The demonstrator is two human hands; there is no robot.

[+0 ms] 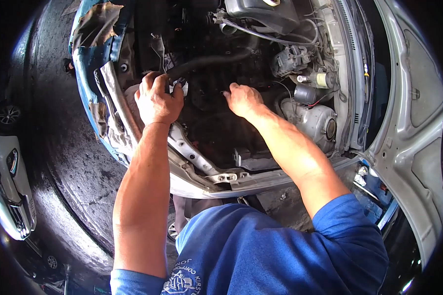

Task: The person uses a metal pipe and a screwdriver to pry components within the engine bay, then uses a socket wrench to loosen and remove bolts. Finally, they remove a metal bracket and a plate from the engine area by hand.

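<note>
My left hand (158, 101) rests at the front end of an open engine bay, beside the metal front panel (184, 147). Its fingers are bent and slightly apart, with the thumb off to the side near a small pale part (184, 86). My right hand (245, 100) hangs over the dark middle of the bay with its fingers curled together. Whatever it pinches, if anything, is too small and dark to make out. A black hose (209, 61) crosses the bay beyond both hands. Deep shadow hides most parts below them.
A black plastic housing (266, 14) sits at the far side. Right of my right arm are a brake fluid reservoir (325, 79), a black canister (305, 94) and a round metal housing (320, 123). The raised hood (421, 93) stands at right; a white car (10, 184) is at left.
</note>
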